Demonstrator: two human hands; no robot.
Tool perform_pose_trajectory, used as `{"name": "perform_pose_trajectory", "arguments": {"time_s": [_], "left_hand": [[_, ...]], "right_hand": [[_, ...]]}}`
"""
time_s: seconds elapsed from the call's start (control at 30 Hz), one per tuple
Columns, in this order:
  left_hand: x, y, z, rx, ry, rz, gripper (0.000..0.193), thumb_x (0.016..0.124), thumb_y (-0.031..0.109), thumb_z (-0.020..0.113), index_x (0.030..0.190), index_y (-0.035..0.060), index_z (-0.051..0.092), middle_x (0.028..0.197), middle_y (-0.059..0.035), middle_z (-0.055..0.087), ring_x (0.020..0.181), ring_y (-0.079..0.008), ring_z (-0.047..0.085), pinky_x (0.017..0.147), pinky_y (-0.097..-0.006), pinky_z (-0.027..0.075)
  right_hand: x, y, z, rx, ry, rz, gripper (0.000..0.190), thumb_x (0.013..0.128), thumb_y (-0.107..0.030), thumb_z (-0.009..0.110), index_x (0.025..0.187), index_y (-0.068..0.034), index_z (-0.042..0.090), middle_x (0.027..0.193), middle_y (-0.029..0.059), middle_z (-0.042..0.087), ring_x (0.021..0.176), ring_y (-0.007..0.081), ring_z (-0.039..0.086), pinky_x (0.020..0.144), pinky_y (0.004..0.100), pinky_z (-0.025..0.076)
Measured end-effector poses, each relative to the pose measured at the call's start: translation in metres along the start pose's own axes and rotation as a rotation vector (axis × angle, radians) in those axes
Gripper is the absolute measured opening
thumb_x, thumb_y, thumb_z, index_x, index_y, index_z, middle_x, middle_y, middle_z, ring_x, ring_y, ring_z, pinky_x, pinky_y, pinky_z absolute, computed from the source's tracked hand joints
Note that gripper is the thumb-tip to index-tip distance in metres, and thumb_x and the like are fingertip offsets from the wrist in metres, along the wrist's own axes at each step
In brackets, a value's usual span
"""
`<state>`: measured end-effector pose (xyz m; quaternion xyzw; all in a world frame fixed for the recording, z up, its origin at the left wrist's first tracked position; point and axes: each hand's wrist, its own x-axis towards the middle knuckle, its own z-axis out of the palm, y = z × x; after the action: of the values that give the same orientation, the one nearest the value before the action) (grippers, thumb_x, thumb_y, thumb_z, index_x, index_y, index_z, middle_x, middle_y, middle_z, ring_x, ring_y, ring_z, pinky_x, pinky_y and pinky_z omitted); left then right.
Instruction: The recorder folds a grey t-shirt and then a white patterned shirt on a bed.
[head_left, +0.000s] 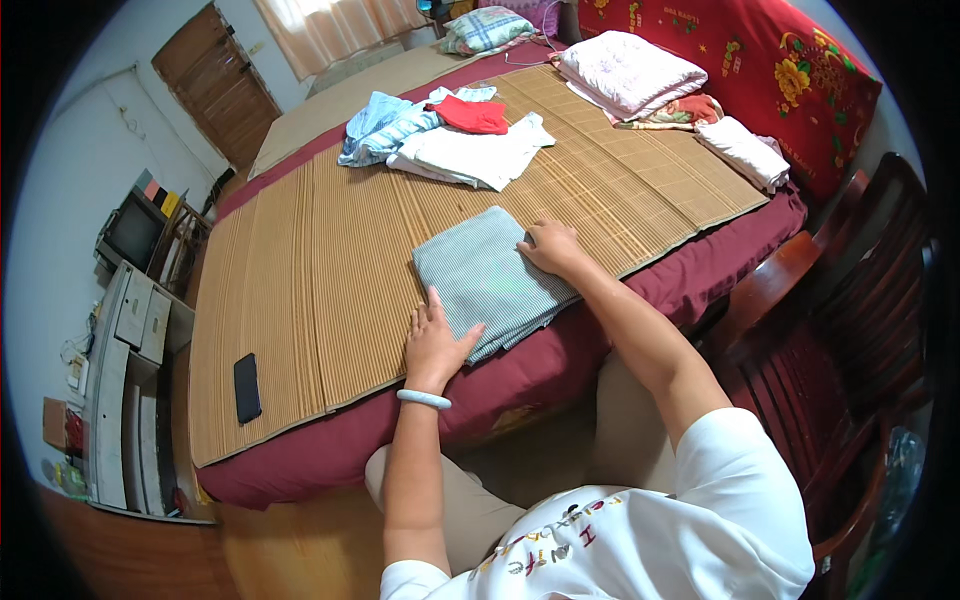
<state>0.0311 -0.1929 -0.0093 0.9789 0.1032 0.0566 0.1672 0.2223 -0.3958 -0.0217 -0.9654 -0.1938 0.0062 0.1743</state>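
A folded striped cloth (487, 274), grey-green and white, lies flat near the front edge of a bamboo mat (352, 285) on the bed. My left hand (439, 341) rests along its left side, fingers spread and thumb on the cloth's near corner. A pale bangle (424, 398) circles that wrist. At the cloth's right edge is my right hand (551, 246), with its thumb side against the fabric and its fingers partly curled over the mat. Farther back lie a white garment (480, 154), a red cloth (471, 115) and a light blue striped garment (382, 124) in a loose heap.
A black phone (246, 388) lies on the mat at left. Folded bedding (630, 71) and a white folded cloth (742, 154) sit by the red headboard cover (750, 67). A dark wooden chair (817, 352) stands close on my right; a cabinet (124, 390) is at left.
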Motion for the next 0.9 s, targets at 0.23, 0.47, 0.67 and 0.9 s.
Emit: {"name": "perform_pose_trajectory", "arguments": {"time_s": [0.23, 0.47, 0.67, 0.9], "left_hand": [[-0.002, 0.001, -0.015, -0.207, 0.007, -0.044, 0.099, 0.078, 0.048, 0.075, 0.146, -0.0075, 0.030, 0.102, -0.0193, 0.067, 0.091, -0.0346, 0.065, 0.079, -0.0421, 0.053], [0.001, -0.004, -0.007, -0.276, -0.053, -0.040, 0.098, 0.077, 0.049, 0.074, 0.145, -0.0081, 0.032, 0.085, -0.0146, 0.067, 0.076, -0.0304, 0.066, 0.066, -0.0410, 0.053], [0.007, -0.009, 0.004, -0.414, -0.075, 0.004, 0.098, 0.079, 0.049, 0.073, 0.145, -0.0098, 0.031, 0.077, -0.0138, 0.065, 0.070, -0.0266, 0.064, 0.063, -0.0383, 0.050], [0.007, -0.020, 0.002, -0.421, -0.089, -0.004, 0.095, 0.083, 0.047, 0.072, 0.146, -0.0111, 0.029, 0.067, -0.0064, 0.056, 0.060, -0.0177, 0.056, 0.055, -0.0337, 0.044]], "right_hand": [[-0.018, 0.011, -0.026, 0.198, -0.103, 0.138, 0.055, 0.085, -0.051, 0.067, 0.074, 0.002, 0.068, 0.055, 0.0150, 0.060, 0.051, 0.0234, 0.062, 0.052, 0.0380, 0.049], [-0.022, 0.014, -0.022, 0.178, -0.350, 0.059, 0.070, 0.077, -0.064, 0.070, 0.091, 0.005, 0.071, 0.081, 0.0198, 0.068, 0.070, 0.0259, 0.067, 0.060, 0.0361, 0.051], [-0.022, 0.022, -0.013, 1.054, -0.415, 0.251, 0.054, 0.080, -0.035, 0.078, 0.114, 0.006, 0.066, 0.101, 0.0135, 0.071, 0.088, 0.0201, 0.069, 0.076, 0.0302, 0.054], [-0.023, -0.002, 0.003, 1.019, -0.319, 0.090, 0.064, 0.078, -0.020, 0.081, 0.130, 0.008, 0.054, 0.117, 0.0156, 0.067, 0.103, 0.0221, 0.066, 0.088, 0.0311, 0.052]]}}
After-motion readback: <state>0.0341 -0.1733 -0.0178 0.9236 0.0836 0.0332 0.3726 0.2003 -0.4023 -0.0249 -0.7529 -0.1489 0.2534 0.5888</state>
